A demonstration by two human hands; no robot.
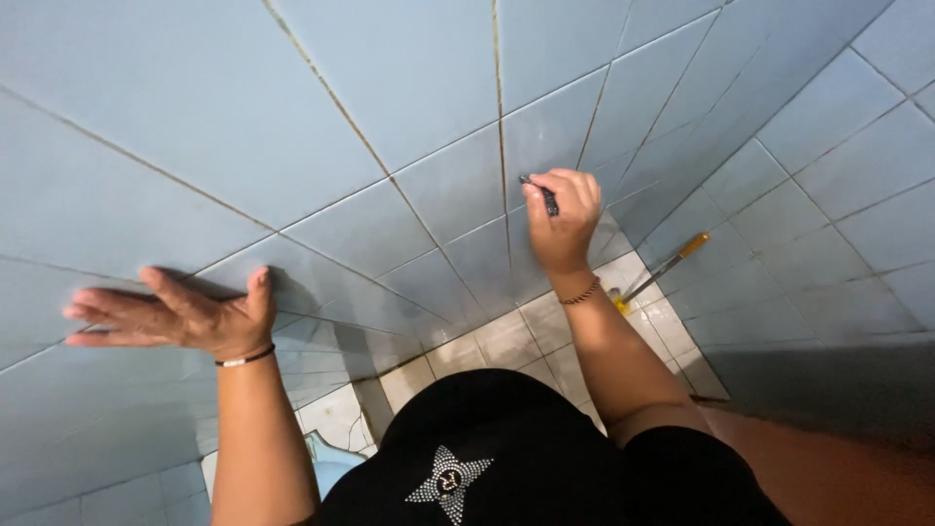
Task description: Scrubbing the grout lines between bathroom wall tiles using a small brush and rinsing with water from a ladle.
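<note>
Pressing flat against the pale blue glazed tiled wall (292, 107) with the left hand (175, 314), fingers spread and pointing leftward, thumb lifted apart from them, palm resting on a tile just below a grout line. Wearing a thin dark band with a pale segment (245, 358) on the left wrist.

Gripping a small dark slim tool (539, 192) in the right hand (565, 216), fingers curled tightly around it into a fist, only the dark tip showing out of the upper left of the fist. Touching that tip to, or holding it just beside, the vertical grout line (502, 127) running down the wall between two blue tiles; impossible to tell which. Wearing a thin beaded bracelet (581, 293) on the right wrist.

Standing close to a corner, with a second blue tiled wall (828, 146) meeting the first on the right. Showing far below, a floor of small cream square tiles (506, 341). Lying on that floor near the corner, well apart from both hands, a long thin tool with an orange handle and yellow end (667, 265). Wearing a black top with a studded silver star (448, 482), filling the lower middle of the view. Peeking out at the lower left, a pale blue rounded object (331, 472), too cut off to identify.
</note>
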